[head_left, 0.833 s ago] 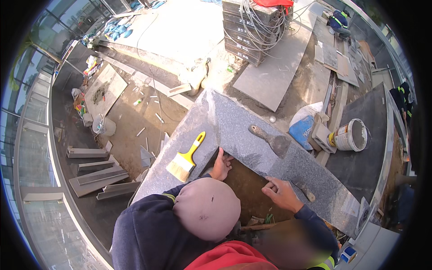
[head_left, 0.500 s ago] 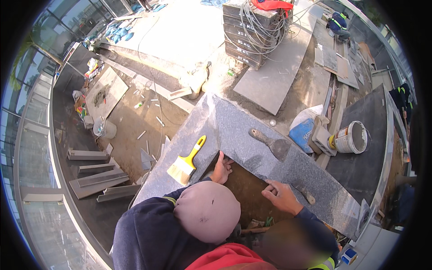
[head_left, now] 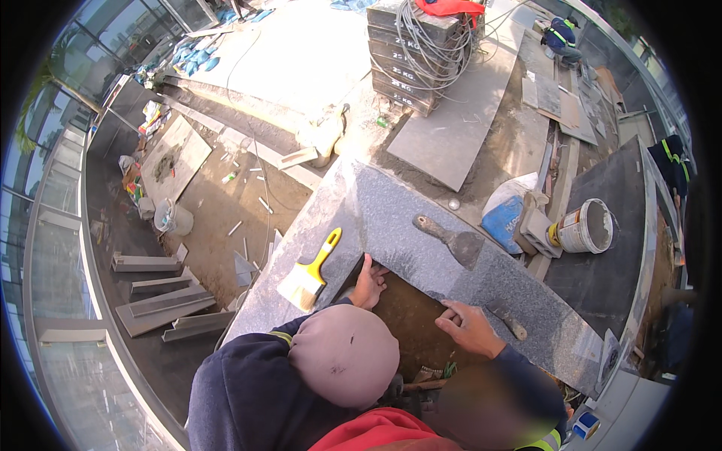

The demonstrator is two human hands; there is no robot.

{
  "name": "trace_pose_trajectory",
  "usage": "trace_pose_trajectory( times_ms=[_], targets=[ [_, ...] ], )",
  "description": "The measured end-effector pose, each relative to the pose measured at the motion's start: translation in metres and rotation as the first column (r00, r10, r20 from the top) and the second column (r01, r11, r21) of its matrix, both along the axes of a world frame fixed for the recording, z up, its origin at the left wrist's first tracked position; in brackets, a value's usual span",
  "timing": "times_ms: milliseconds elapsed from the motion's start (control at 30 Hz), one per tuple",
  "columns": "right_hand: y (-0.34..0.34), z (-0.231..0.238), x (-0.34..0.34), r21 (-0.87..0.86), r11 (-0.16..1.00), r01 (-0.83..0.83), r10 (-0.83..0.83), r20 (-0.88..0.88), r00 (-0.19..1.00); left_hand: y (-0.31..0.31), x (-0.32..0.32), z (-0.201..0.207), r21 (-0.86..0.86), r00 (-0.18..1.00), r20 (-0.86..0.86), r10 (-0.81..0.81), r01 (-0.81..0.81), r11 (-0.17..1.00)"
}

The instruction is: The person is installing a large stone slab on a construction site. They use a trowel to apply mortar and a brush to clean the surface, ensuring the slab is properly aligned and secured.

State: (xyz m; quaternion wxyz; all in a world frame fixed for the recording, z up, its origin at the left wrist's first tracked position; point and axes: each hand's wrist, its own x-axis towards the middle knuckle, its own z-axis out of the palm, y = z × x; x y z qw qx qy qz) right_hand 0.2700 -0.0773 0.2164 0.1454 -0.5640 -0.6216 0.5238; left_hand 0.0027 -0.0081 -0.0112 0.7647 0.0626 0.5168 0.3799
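A shifting grey slab (head_left: 489, 287) could pinch the left hand (head_left: 368, 286) or, at its four o'clock, right hand (head_left: 471, 331); unclear whether fingers grip.

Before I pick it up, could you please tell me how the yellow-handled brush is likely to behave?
The yellow-handled brush is probably light for its size, given its slim handle. The pale bristles should flex if pushed. Lying on its broad side on the grey stone slab, it seems unlikely to roll.

Below the fingers (head_left: 368, 270), navy sleeves (head_left: 244, 387) carry yellow-green bands (head_left: 282, 337). Between the sleeves bulges dark-marked pink cloth (head_left: 346, 357), with red fabric (head_left: 382, 432) farther below.
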Motion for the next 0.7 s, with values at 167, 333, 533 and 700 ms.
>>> trace_pose_trajectory(
  times_ms=[167, 333, 533, 700],
  targets=[
    [-0.0001, -0.0001, -0.0006, -0.001, 1.0, -0.002, 0.002, -0.006, 1.0, -0.0001, -0.0033, -0.002, 0.02, 1.0, 0.008, -0.025, 0.025, 0.999],
    [0.0008, 0.003, -0.0006, -0.006, 1.0, -0.002, 0.002, -0.002, 1.0, -0.0003, -0.0015, 0.0008, 0.006, 1.0, -0.004, -0.019, 0.019, 1.0],
    [-0.0001, -0.0004, 0.0031, 0.0, 1.0, -0.001, 0.001, -0.004, 1.0, 0.0001, 0.0007, 0.0024, 0.025, 0.999, 0.006, -0.041, 0.041, 0.999],
    [0.0, -0.0006, 0.0008, -0.006, 1.0, 0.0, -0.001, -0.009, 1.0, -0.0013, -0.0019, 0.0016, 0.024, 0.999, 0.0, -0.035, 0.035, 0.999]
  ],
)
